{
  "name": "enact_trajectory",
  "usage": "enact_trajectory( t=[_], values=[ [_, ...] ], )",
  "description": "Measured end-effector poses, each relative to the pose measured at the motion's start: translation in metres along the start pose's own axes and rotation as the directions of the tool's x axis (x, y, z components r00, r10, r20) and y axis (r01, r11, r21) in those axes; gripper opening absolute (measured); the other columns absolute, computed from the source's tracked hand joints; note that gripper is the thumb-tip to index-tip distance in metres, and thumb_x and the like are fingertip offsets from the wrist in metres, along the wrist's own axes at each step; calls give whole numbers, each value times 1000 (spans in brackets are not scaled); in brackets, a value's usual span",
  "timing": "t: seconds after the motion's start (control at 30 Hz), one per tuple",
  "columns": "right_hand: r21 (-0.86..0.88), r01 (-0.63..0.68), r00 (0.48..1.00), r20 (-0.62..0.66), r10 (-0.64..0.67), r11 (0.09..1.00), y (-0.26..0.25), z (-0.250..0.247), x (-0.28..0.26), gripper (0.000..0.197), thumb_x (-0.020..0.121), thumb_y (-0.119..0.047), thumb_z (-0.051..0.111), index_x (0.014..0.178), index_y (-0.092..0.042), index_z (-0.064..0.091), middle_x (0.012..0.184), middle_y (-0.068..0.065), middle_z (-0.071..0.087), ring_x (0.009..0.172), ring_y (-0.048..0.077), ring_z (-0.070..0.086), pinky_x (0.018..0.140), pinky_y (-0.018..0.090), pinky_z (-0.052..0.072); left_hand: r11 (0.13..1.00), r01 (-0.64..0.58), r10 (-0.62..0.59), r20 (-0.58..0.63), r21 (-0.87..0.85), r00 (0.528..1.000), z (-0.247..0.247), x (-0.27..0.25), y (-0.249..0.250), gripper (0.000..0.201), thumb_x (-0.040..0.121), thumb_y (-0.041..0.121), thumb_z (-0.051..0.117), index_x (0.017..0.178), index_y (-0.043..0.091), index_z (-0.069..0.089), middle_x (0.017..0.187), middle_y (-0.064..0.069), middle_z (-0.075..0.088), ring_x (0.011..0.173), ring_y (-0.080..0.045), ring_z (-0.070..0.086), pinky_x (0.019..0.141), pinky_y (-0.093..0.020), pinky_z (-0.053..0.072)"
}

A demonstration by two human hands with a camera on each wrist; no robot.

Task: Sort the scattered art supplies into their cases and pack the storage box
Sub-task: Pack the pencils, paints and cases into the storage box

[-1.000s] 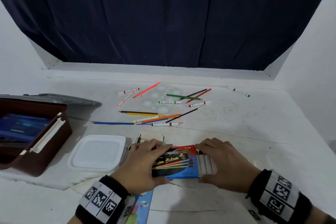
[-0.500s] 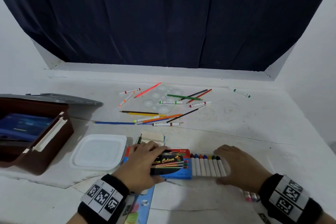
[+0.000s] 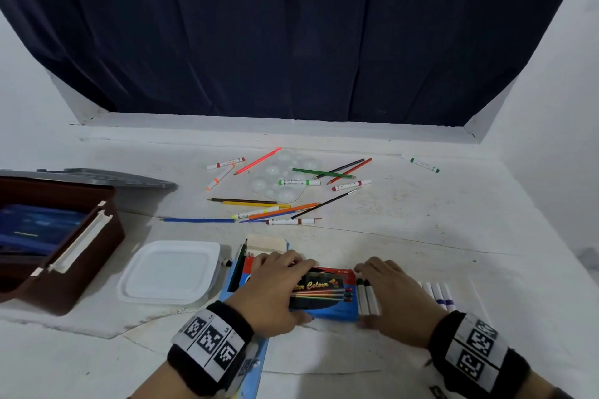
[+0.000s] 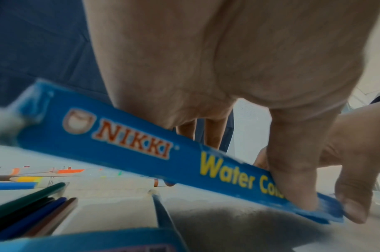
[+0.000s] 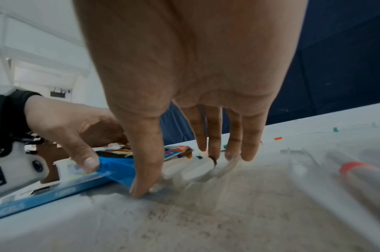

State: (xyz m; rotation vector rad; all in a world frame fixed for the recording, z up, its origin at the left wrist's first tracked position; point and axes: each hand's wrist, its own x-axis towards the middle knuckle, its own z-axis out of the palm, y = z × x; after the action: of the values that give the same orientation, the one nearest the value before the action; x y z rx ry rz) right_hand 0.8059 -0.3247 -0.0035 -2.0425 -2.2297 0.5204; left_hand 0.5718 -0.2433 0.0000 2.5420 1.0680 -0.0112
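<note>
Gripping blue marker box (image 3: 324, 296) at lower center of frame, L hand (image 3: 275, 291) has thumb on near edge, fingers over top. R hand (image 3: 393, 296), fingers straight, presses on two markers (image 3: 368, 300) sticking out of box's right end. Loose pens/pencils (image 3: 278, 191) scattered mid-frame; brown storage box (image 3: 64, 256) at left edge.

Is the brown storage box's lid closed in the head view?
No, the brown storage box stands open at the left, with a blue case visible inside it.
</note>
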Motion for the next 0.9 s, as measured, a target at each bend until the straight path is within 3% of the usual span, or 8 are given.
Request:
enact_trajectory(
  t=[0.1,0.2,0.4,0.5,0.6,0.77,0.9],
  values=[
    [79,-65,998,-2,65,995,6,-1,1,86,72,-58,75,142,-25,38,130,-11,43,115,6,43,102,23,40,1000,-3,3,4,-5,1000,0,1,-1,78,81,56,69,147,41,30,135,17,37,125,-7,33,116,-37,18],
    [102,-77,997,11,76,992,9,1,0,78,70,-62,74,134,-27,45,120,-13,41,107,4,43,97,23,44,1000,-2,2,-1,-7,1000,0,-1,-1,77,82,57,68,146,41,30,134,18,37,124,-7,33,115,-37,19],
    [201,-58,998,-25,65,978,5,3,1,82,70,-48,81,138,-25,43,126,-13,43,111,3,43,103,21,41,1000,3,-3,-17,-20,1000,-2,-2,3,75,83,56,68,146,38,32,133,17,38,124,-6,33,115,-34,18],
    [254,-23,997,-62,40,967,-5,4,2,73,70,-35,83,133,-25,47,116,-14,42,103,2,45,89,7,40,1000,-4,4,-15,-28,1000,-1,1,7,76,83,58,67,146,36,33,133,16,37,123,-7,33,114,-35,19],
    [332,-4,992,-118,46,943,-14,3,6,78,69,-24,84,137,-19,47,121,-10,42,101,2,48,78,-3,37,997,-27,24,-34,-78,999,1,6,11,73,82,59,66,144,35,35,130,16,38,119,-7,36,112,-36,25],
    [381,-3,984,-165,71,924,-17,2,9,83,70,-22,84,142,-15,44,132,-3,43,107,4,49,81,-7,32,996,-22,21,-13,-89,1000,5,14,10,76,80,64,66,143,34,35,129,14,39,118,-11,40,109,-37,29],
    [326,-11,996,-76,38,945,-14,4,7,80,74,-30,83,143,-18,44,131,-4,43,109,5,48,85,-1,34,998,-14,17,51,-58,999,7,14,6,85,80,56,72,149,28,31,138,9,40,126,-12,39,114,-39,27]
  ],
)
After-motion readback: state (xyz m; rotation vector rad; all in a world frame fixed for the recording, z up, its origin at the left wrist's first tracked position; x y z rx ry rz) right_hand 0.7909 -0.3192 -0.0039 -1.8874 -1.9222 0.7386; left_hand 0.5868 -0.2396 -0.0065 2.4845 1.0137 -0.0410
